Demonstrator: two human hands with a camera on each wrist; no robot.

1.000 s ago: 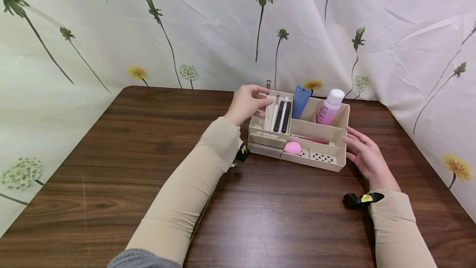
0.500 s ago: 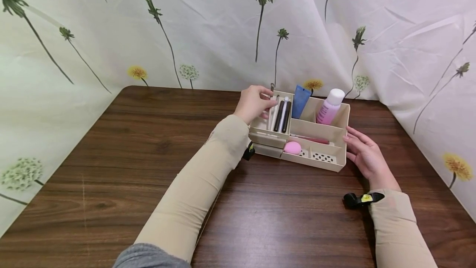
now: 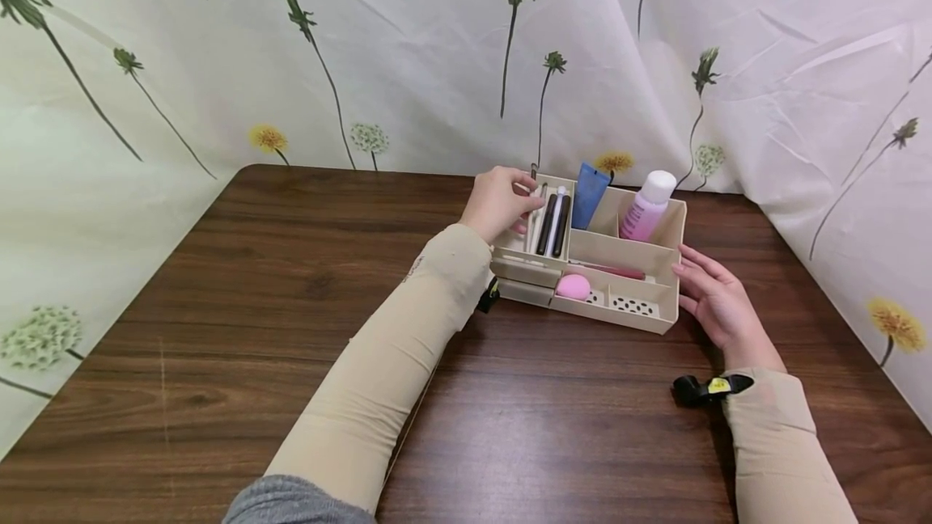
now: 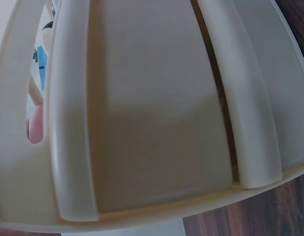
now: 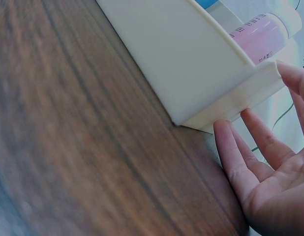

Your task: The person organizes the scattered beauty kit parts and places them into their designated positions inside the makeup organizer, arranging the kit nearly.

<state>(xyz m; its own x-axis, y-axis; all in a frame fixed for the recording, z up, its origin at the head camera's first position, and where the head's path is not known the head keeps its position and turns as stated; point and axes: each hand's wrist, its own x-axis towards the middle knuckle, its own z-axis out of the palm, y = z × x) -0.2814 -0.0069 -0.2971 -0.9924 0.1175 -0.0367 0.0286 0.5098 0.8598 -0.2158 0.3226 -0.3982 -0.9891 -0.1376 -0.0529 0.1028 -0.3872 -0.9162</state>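
A cream desktop organizer (image 3: pixel 619 252) stands on the brown table. My left hand (image 3: pixel 498 202) is over its upper left compartment, pinching a makeup brush (image 3: pixel 534 171); fingers hide part of the handle. Beside it in that compartment lie several slim pens and brushes, including a black pen (image 3: pixel 561 226). The left wrist view is filled by the organizer's drawer fronts (image 4: pixel 157 98), with a bit of fingertip behind a slot. On the organizer's right side, my right hand (image 3: pixel 717 310) rests its extended fingertips against the wall, seen closer in the right wrist view (image 5: pixel 275 182).
Behind the middle row stand a blue tube (image 3: pixel 590 196) and a pink bottle (image 3: pixel 644 213) with a white cap. A red stick (image 3: pixel 619 272) lies in the middle tray, and a pink sponge (image 3: pixel 574 287) sits in front. A flowered curtain (image 3: pixel 422 47) hangs behind the table.
My left hand has shifted slightly right with the makeup brush, bringing it down among the other slim items in the compartment. My right hand stays against the organizer's side.
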